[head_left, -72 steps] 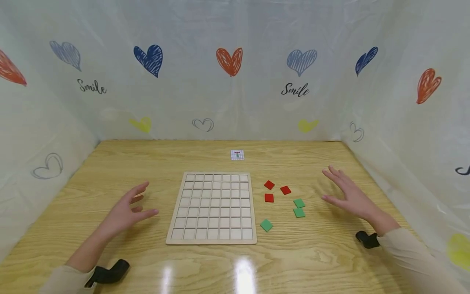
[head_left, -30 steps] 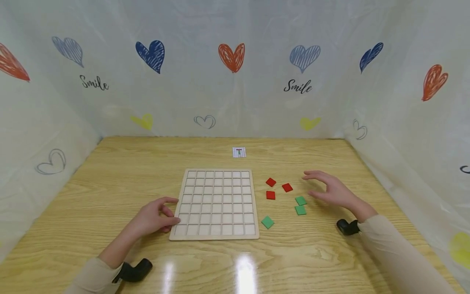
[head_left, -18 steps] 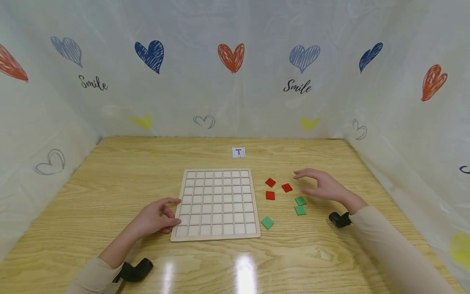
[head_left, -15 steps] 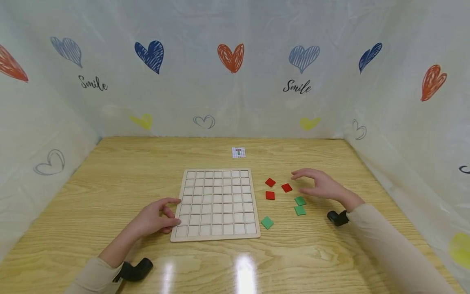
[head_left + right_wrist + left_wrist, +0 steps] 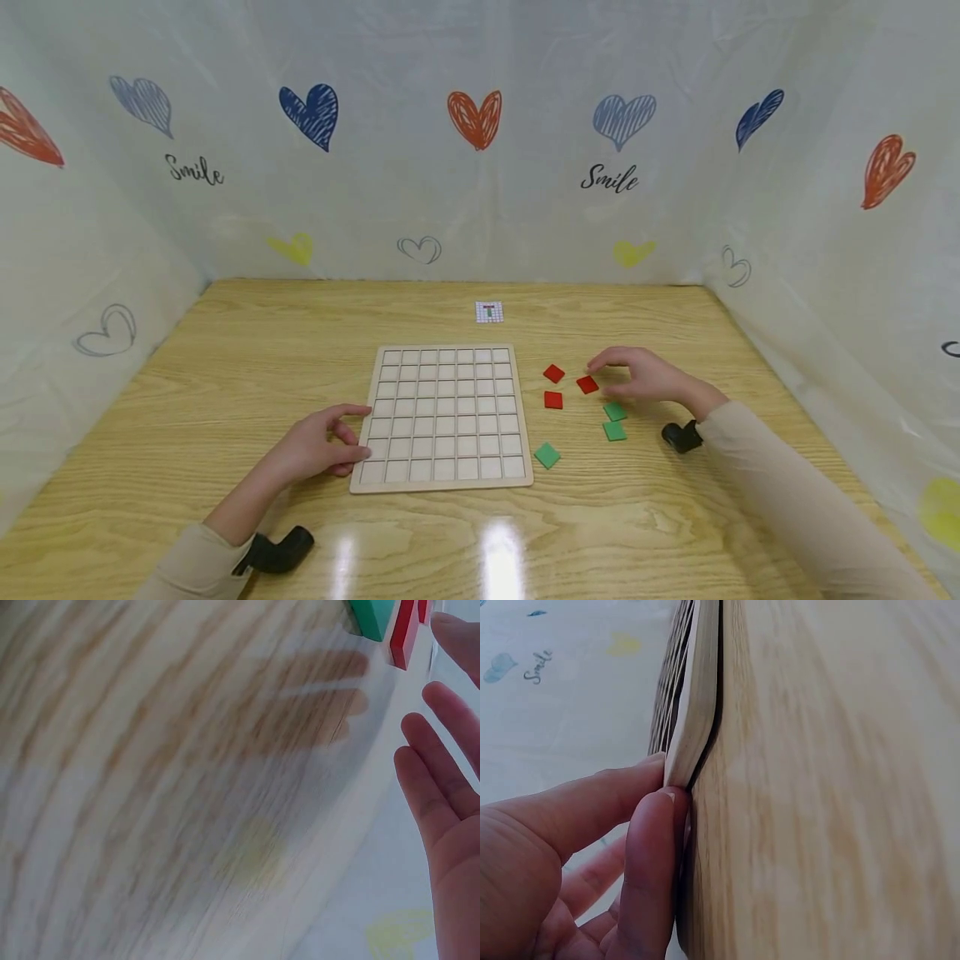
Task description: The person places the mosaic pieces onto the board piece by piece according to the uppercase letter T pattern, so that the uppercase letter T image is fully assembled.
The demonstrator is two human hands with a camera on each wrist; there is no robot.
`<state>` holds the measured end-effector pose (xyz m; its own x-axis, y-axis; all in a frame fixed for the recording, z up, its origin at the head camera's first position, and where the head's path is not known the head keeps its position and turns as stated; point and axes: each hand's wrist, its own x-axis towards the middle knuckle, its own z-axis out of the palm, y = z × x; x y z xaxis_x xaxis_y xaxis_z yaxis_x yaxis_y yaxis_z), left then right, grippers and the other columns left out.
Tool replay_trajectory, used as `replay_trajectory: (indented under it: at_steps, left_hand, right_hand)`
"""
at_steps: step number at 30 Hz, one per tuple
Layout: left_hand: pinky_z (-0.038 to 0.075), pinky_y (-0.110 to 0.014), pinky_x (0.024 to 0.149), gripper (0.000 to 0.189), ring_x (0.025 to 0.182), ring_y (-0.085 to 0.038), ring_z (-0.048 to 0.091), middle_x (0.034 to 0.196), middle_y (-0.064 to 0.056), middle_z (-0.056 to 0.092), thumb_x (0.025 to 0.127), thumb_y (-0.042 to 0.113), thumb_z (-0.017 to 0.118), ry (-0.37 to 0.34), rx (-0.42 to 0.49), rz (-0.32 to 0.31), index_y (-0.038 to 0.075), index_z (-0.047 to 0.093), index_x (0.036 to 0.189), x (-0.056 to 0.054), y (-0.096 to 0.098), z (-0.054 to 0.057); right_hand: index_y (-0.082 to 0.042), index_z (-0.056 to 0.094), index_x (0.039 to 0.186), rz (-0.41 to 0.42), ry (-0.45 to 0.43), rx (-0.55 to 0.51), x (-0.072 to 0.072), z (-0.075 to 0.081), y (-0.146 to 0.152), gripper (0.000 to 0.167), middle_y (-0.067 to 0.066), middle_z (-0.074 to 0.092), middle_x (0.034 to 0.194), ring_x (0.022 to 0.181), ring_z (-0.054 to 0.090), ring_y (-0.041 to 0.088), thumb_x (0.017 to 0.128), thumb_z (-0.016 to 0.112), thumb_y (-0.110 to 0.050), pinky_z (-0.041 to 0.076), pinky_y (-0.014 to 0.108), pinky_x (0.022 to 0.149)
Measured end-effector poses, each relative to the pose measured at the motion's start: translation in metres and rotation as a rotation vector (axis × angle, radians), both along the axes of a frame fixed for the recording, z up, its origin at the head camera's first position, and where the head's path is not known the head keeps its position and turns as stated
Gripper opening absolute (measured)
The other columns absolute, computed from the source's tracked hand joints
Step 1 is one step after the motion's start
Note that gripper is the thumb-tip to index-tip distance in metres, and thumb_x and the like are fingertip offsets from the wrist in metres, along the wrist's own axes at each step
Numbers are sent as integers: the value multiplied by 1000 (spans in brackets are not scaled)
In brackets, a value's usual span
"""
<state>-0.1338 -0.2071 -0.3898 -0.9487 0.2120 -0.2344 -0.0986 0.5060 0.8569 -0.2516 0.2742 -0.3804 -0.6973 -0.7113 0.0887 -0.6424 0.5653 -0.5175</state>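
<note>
A pale wooden grid board [image 5: 446,487] lies at mid-table. My left hand [image 5: 318,446] holds its left edge, index finger and thumb set apart along the rim. In the left wrist view one fingertip lies at the top of the board's edge [image 5: 697,712] and another presses its side. To the right, my right hand [image 5: 648,375] hovers with thumb and index finger spread around a red tile [image 5: 587,384], nothing between them. Two more red tiles lie nearby, one further back [image 5: 553,373]. In the right wrist view the fingers [image 5: 427,780] are loosely extended beside the red tile [image 5: 403,637].
Two green tiles [image 5: 615,431] lie just below the right hand, and another green tile [image 5: 547,455] sits by the board's right edge. Behind the board is a small card [image 5: 489,312] printed with a grid and a T shape. A white curtain [image 5: 480,208] with hearts encloses the table.
My left hand has come in from the left to the board's edge, and the board has turned slightly. My right hand has moved left and down to the nearest red tile.
</note>
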Motion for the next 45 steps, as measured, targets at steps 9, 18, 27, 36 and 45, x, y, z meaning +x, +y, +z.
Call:
replay_trajectory:
  at_steps: [9, 18, 27, 36, 45]
  left_hand:
    - [54, -30, 53, 65, 60, -17, 58, 83, -10, 54, 77, 10, 77, 3, 3, 1, -3, 46, 132, 1, 0, 1]
    - [54, -30, 53, 65, 60, -18, 58, 83, -10, 54, 77, 10, 77, 0, 8, 8, -2, 46, 132, 2, 1, 1]
    - [54, -30, 53, 65, 60, -18, 58, 82, -10, 54, 76, 10, 77, 9, 10, 4, -3, 46, 132, 2, 1, 1]
    - [54, -30, 54, 66, 60, -18, 58, 82, -10, 54, 76, 10, 77, 8, 21, 4, -3, 46, 132, 1, 0, 0]
    - [54, -30, 53, 65, 59, -18, 58, 82, -10, 54, 76, 10, 77, 7, 5, 17, -2, 46, 132, 1, 1, 0]
  right_hand:
    - [-5, 67, 105, 72, -30, 2, -1, 2, -11, 26, 7, 62, 109, 103, 55, 26, 80, 72, -4, 44, 45, 91]
    - [-4, 70, 101, 78, -5, 50, -3, 1, -15, 22, 5, 62, 103, 98, 56, 26, 79, 72, 0, 45, 46, 88]
    - [-5, 71, 98, 77, -4, 69, -8, -1, -15, 20, 2, 62, 99, 94, 57, 24, 80, 69, 3, 46, 43, 86]
    - [-2, 71, 101, 72, -7, 62, -9, -1, -16, 22, 2, 63, 96, 89, 58, 19, 78, 72, -1, 49, 37, 81]
    - [2, 69, 103, 44, -65, 60, -9, 0, -21, 27, 4, 62, 94, 85, 57, 18, 77, 71, -1, 49, 30, 76]
